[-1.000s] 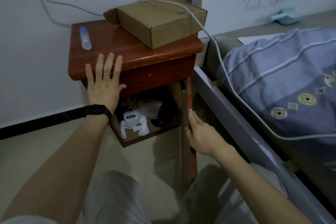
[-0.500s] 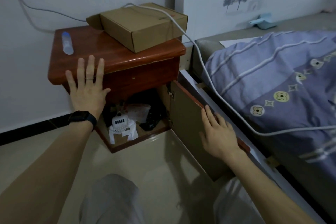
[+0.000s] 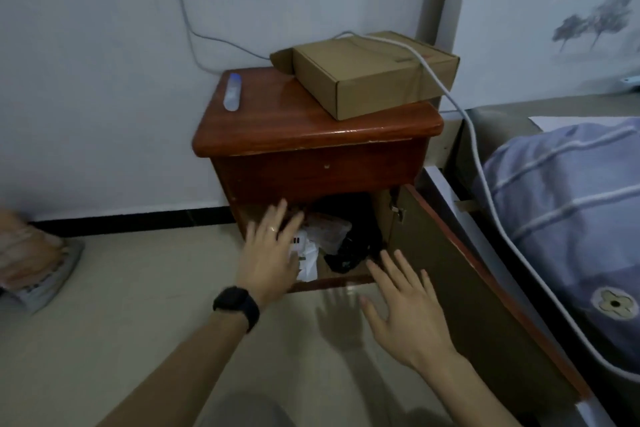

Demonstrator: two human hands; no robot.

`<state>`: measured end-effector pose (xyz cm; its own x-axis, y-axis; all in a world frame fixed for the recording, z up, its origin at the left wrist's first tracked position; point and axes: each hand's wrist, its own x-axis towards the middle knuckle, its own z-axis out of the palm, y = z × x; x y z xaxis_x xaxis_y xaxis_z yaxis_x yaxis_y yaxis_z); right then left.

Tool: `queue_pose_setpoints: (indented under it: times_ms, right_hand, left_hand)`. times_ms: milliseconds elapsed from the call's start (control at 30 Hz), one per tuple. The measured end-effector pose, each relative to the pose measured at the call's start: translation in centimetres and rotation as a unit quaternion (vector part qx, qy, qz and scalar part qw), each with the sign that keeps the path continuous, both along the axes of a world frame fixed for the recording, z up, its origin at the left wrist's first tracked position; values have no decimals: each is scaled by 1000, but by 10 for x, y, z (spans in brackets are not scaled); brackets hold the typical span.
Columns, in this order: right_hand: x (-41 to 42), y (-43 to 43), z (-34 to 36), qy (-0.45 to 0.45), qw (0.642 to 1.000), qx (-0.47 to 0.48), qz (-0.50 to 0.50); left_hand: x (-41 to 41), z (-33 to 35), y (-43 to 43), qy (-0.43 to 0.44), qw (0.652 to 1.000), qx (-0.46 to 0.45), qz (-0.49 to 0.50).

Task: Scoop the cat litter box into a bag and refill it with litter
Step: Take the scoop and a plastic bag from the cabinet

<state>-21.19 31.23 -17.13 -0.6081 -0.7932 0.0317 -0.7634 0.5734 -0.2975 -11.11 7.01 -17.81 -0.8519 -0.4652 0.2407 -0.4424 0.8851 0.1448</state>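
A reddish wooden nightstand point(image 3: 311, 135) stands against the wall with its lower door point(image 3: 460, 274) swung wide open to the right. Inside the compartment lie a black bag-like bundle point(image 3: 349, 253), a clear plastic wrapper point(image 3: 329, 230) and a white item point(image 3: 306, 258). My left hand point(image 3: 270, 253), with a ring and a black watch, reaches with spread fingers into the compartment's left side. My right hand point(image 3: 405, 308) hovers flat and empty in front of the opening, beside the door. No litter box or scoop is in view.
A cardboard box point(image 3: 367, 76) and a small bottle point(image 3: 232, 93) lie on the nightstand top. A white cable point(image 3: 485, 163) runs from the wall over the box onto the bed with a striped blue blanket point(image 3: 568, 204). Slippers point(image 3: 31, 267) sit on the floor at left.
The door swung fully open. My left hand left the nightstand's top edge and dropped into the compartment. My right hand let go of the door and moved in front of the opening.
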Motion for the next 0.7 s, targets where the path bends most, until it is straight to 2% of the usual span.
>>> queue_pose_setpoints:
  times_ms: [133, 233, 333, 467, 567, 700]
  right_hand:
    - [-18, -23, -23, -66, 995, 37, 72]
    - [-28, -29, -48, -100, 988, 68, 94]
    - [-33, -31, -76, -115, 977, 132, 120]
    - [-34, -41, -112, -165, 957, 203, 123]
    - [-38, -56, -141, -178, 952, 216, 122]
    - [-50, -76, -167, -202, 953, 205, 99]
  left_hand:
    - [27, -66, 29, -137, 969, 204, 14]
    - [36, -88, 50, -226, 931, 278, 76]
    - [41, -93, 56, -250, 914, 296, 118]
    - [38, -97, 43, -254, 917, 276, 137]
    - [31, -112, 28, -239, 929, 250, 134]
    - [14, -148, 3, -210, 933, 263, 131]
